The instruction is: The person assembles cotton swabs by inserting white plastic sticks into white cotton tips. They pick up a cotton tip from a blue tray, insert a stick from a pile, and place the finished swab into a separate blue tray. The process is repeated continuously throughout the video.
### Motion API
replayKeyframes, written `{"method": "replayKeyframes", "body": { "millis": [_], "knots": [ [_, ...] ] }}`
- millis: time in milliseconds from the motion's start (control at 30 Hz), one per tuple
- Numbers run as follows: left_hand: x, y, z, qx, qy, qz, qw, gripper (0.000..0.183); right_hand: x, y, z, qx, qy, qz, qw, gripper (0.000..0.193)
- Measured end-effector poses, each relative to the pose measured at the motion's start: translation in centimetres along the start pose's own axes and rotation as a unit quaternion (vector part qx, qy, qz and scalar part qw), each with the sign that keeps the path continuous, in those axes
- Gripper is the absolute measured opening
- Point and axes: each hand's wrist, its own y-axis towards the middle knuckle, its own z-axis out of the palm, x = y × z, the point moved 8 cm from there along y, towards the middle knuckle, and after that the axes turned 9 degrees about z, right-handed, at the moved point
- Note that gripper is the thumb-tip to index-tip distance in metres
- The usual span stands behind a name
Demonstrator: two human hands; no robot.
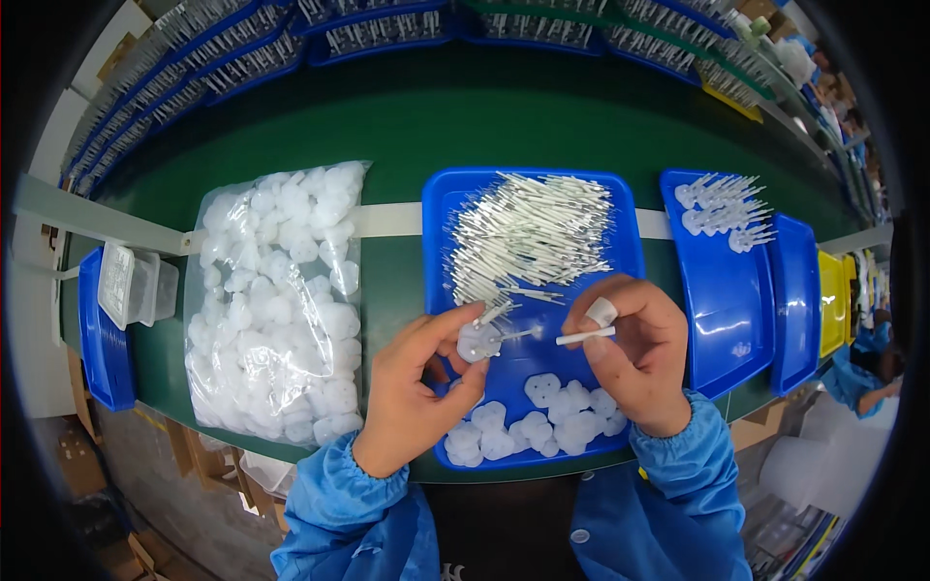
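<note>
Over a blue tray (632, 232), my left hand (407, 387) pinches a translucent white lobed plastic disc (473, 342) between thumb and fingertips. A thin pale stem sticks out from that disc toward the right. My right hand (647, 349), with a white wrap (601, 311) round one finger, pinches a slim white rod (585, 336) lying nearly level. The rod and the stem are apart, pointing at each other. Beyond my hands, a heap of thin white rods (533, 228) fills the tray's far part. Loose white lobed discs (572, 418) lie at its near end.
A clear bag (276, 310) full of white discs lies to the left on the green table (387, 116). Clear plastic boxes (136, 286) stand beyond it. Another blue tray (727, 329) at right holds disc-and-rod pieces (725, 208). Racks of rods (387, 34) line the back.
</note>
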Motion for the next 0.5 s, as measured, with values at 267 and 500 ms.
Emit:
{"method": "replayKeyframes", "body": {
  "millis": [267,500],
  "knots": [
    [-0.4,0.1,0.2,0.030,0.038,-0.007,0.999,0.059,0.1,0.2,0.1,-0.015,-0.019,0.002,1.000,0.020],
    [-0.6,0.2,0.2,0.025,0.038,-0.010,0.999,0.057,1.0,0.8,0.1,0.008,-0.089,-0.009,0.996,0.021]
  ]
}}
